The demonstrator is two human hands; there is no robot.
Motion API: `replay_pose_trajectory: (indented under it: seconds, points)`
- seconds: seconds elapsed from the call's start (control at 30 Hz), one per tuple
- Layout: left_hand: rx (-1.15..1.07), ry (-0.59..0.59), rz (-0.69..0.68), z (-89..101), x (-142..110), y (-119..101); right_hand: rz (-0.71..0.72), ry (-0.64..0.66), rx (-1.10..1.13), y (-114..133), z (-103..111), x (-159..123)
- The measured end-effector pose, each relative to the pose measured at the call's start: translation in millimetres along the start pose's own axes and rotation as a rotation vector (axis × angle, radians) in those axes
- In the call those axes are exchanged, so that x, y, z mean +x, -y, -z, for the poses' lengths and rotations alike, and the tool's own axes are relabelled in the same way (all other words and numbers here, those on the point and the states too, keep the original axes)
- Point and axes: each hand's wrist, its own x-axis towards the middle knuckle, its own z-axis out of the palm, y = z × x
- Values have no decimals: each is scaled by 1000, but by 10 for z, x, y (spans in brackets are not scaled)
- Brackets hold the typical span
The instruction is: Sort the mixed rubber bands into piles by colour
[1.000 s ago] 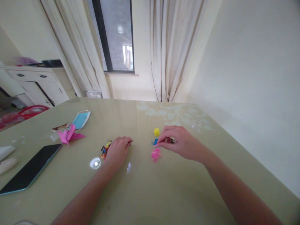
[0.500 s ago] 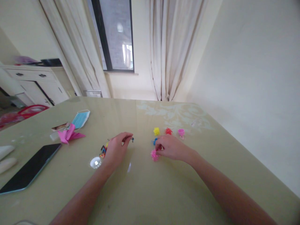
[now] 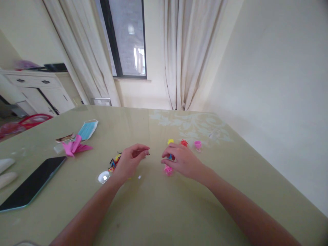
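Note:
My left hand (image 3: 130, 161) hovers over the olive table (image 3: 159, 212) with thumb and forefinger pinched on a tiny dark piece (image 3: 147, 154). Just left of it lies a mixed pile of small coloured pieces (image 3: 113, 163). My right hand (image 3: 180, 160) is curled, fingers reaching towards the left hand, above a pink cluster (image 3: 168, 169) and a small blue piece (image 3: 170, 156). Beyond the right hand sit a yellow cluster (image 3: 170, 141), a red cluster (image 3: 183, 142) and a pink piece (image 3: 197, 145).
A dark phone (image 3: 32, 184) lies at the left. Behind it are a folded pink paper (image 3: 74, 147), a blue face mask (image 3: 87, 129) and a small card (image 3: 65, 138). A white round spot (image 3: 103, 177) shows near my left wrist. Wall at the right, curtains behind.
My right hand has left the far clusters and drawn back left towards my left hand. My left hand has lifted off the mixed pile with a tiny dark piece pinched.

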Motion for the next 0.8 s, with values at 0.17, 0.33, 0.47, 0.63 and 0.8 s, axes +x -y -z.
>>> replay_pose_trajectory:
  seconds: [0.17,0.33,0.47,0.63,0.8]
  points:
    - [-356,111,156,-66,-71,-40,17,-130,5,97,-91,-26]
    - [-430,197,178,-123,-123,-22,85,-182,8,127,-148,-49]
    - [-408,205,164,-143,-131,-42,117,-200,17,131,-158,-39]
    - [-182,191,99,-120,-86,-52,41,-223,220,129,99,-41]
    - [676,-17,-155,-30,-56,81,-11,-278,431,93,561,-118]
